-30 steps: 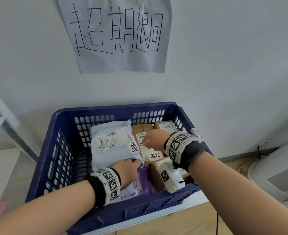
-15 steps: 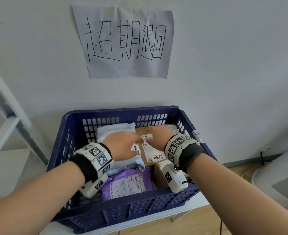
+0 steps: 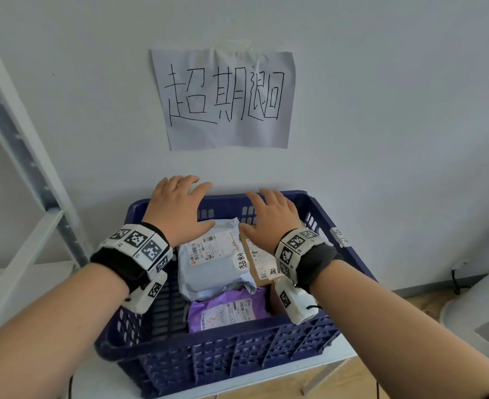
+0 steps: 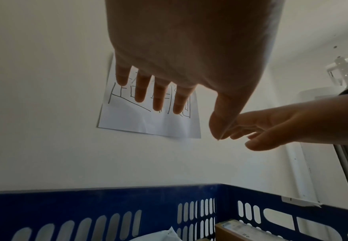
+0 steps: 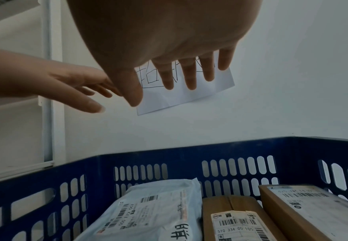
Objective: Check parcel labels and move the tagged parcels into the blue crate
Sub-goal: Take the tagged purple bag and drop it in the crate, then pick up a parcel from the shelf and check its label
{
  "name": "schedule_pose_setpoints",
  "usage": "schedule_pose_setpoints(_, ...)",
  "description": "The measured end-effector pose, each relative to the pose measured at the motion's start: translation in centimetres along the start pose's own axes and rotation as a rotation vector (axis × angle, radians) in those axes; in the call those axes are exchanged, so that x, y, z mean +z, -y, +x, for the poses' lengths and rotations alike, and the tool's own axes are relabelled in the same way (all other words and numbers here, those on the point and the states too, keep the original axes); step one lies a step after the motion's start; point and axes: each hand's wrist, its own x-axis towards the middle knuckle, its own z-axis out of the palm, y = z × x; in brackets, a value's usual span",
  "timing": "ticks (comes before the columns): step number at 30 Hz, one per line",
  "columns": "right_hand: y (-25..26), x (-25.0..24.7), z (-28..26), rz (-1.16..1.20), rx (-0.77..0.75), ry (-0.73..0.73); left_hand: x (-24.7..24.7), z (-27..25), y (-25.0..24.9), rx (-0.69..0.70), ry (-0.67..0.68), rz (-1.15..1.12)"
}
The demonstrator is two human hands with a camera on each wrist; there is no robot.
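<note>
White wall with a handwritten sign (image 3: 226, 99) backs the blue crate (image 3: 223, 358) on the counter. Grey parcel (image 3: 213, 263), brown box (image 3: 262, 262) and purple parcel (image 3: 227, 311) lie inside, below and nearer than both hands. Left hand (image 3: 177, 208) and right hand (image 3: 272, 214) hover over the far rim, fingers (image 4: 140, 88) spread, holding nothing.

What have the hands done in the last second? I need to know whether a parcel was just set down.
Both hands have lifted out of the crate. The left hand let go of the purple parcel, the right hand left the box, and both now hover open and empty over the far rim. The grey parcel, purple parcel and box still lie in the crate.
</note>
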Motion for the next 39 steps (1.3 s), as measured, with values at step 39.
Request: schedule_pose_setpoints(39,20.2,-2.8,-25.4,0.221,-0.811,0.009,-13.9,-43.0,-2.6,-0.763,-0.111,0.207)
